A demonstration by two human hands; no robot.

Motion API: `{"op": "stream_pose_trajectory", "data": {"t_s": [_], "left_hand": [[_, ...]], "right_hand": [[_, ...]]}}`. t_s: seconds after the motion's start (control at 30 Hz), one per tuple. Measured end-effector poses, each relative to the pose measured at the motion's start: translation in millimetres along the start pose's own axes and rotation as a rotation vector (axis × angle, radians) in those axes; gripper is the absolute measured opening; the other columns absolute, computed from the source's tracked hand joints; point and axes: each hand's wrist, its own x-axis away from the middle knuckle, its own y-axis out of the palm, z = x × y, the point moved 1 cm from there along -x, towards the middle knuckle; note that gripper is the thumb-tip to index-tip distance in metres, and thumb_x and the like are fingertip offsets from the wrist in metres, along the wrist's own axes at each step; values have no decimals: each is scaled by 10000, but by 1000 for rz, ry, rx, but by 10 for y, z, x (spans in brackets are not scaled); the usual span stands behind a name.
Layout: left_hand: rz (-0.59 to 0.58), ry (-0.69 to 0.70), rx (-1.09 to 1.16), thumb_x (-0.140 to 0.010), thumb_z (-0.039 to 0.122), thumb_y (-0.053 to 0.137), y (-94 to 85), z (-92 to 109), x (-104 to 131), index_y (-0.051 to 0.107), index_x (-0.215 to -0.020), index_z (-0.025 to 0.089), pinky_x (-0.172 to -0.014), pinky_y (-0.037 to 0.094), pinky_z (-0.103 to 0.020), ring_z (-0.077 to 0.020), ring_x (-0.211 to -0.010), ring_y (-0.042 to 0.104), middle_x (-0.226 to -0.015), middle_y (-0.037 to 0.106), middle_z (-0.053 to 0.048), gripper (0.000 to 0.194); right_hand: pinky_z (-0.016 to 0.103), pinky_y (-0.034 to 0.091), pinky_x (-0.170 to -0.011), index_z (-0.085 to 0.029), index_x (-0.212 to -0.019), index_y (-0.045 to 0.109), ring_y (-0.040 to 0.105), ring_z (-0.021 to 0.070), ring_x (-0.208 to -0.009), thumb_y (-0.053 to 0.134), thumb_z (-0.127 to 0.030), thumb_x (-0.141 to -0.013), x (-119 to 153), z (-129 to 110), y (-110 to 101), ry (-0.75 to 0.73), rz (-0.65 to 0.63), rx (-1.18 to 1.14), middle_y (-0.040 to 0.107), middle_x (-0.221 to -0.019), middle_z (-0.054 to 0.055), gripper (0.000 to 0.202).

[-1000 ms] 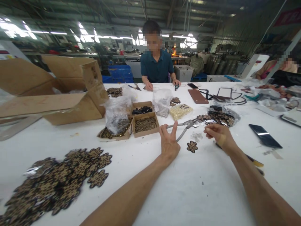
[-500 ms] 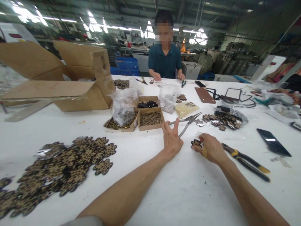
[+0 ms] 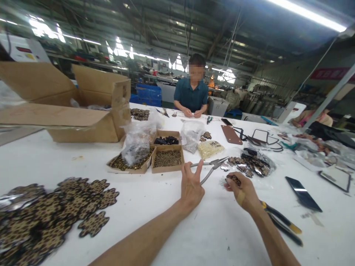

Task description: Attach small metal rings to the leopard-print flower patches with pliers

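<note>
My left hand (image 3: 192, 186) is closed around the grey handles of long-nosed pliers (image 3: 218, 162), whose jaws point right and stand slightly apart. My right hand (image 3: 245, 190) pinches a small leopard-print patch (image 3: 235, 180) with a dark edge, partly covered by the fingers. Beside those fingertips lies a little heap of tiny silvery pieces (image 3: 222, 181), too small to name. Just beyond, a bag of similar patches (image 3: 256, 162) spills onto the table. Under my right forearm rest pliers with yellow-and-black handles (image 3: 285, 221).
A large pile of leopard-print patches (image 3: 55, 214) covers the left front. Cardboard trays of small metal parts (image 3: 168, 159) stand mid-table near a bag of yellowish pieces (image 3: 210, 149). An open carton (image 3: 85, 129) is at left, a phone (image 3: 303, 194) at right. A co-worker (image 3: 191, 94) sits opposite.
The view has tilted upward and shifted. My right hand has turned, and the patch, earlier face-up at the fingertips, is now tilted between thumb and fingers. My left hand still grips the pliers.
</note>
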Motion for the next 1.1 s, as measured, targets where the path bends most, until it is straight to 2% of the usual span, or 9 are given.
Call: {"op": "stream_pose_trajectory", "data": {"t_s": [0.07,0.17,0.3,0.47,0.7,0.9,1.1], "left_hand": [[9,30,-4,-530,-106,498,-13,19,-9,435,-1487,249,-1054,447,-531,-327,-1246,370,-1284,342,-128,1023],[22,78,1,-540,-109,491,-24,46,-18,442,-1486,234,-1061,436,-543,-336,-1264,364,-1285,348,-138,1008],[26,131,16,-543,-102,485,-21,65,-26,437,-1490,242,-1074,405,-590,-347,-1284,357,-1289,357,-142,1009],[50,160,26,-539,-94,486,-22,84,-39,417,-1500,262,-1060,395,-645,-366,-1301,351,-1306,367,-149,1028],[59,191,33,-545,-103,478,-15,90,-36,434,-1496,266,-1086,374,-658,-363,-1313,349,-1285,380,-139,1022],[47,208,20,-555,-97,482,-22,91,-38,412,-1507,273,-1091,361,-671,-365,-1304,359,-1278,390,-138,1025],[48,209,16,-561,-94,482,-36,108,-33,438,-1493,254,-1109,347,-649,-360,-1312,352,-1291,374,-140,996]], "right_hand": [[345,579,-584,-202,-1063,641,694,231,-657,717,-632,-779,-55,21,-198,23,66,-66,698,-776,51,521],[301,530,-505,-203,-1127,613,643,190,-575,794,-564,-739,-104,30,-458,12,174,-89,690,-750,33,560],[262,455,-448,-207,-1115,589,562,144,-509,831,-493,-723,-150,57,-620,-43,268,-178,648,-669,-8,542],[270,424,-427,-205,-1153,597,532,138,-478,824,-486,-728,-192,124,-660,-64,270,-245,637,-641,-19,558],[266,405,-412,-169,-1204,628,510,125,-465,836,-470,-711,-195,156,-659,-2,236,-314,663,-663,6,614],[265,419,-429,-161,-1203,653,540,140,-507,824,-478,-726,-167,105,-659,10,209,-275,685,-697,30,598],[258,420,-448,-154,-1235,649,554,147,-548,800,-462,-766,-153,73,-654,7,128,-246,683,-718,40,581]]}}
